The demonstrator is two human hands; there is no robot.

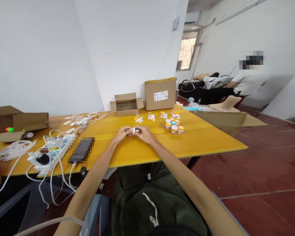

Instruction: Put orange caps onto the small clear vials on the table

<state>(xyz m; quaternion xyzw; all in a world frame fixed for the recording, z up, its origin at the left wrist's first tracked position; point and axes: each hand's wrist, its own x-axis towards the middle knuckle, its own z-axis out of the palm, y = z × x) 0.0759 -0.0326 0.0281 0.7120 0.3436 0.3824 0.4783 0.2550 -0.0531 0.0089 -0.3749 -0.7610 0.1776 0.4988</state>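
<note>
Just above the yellow table (105, 147), both of my hands meet around a small dark bottle (137, 130) with a white end. My left hand (125, 132) has its fingers closed at the white end. The fingers of my right hand (144, 133) wrap round the dark part and hide much of it. To the right stands a cluster of small clear jars (174, 129) with orange, white and teal lids. Beyond the hands lie several little piles of small white pieces (139, 120), some beside small clear cups, too small to make out exactly.
A power strip (61, 152) with tangled white cables and a dark phone (81, 150) lie at the left. An open carton (126, 105) and a closed carton (159, 95) stand at the back. A person (248, 78) sits at the far right.
</note>
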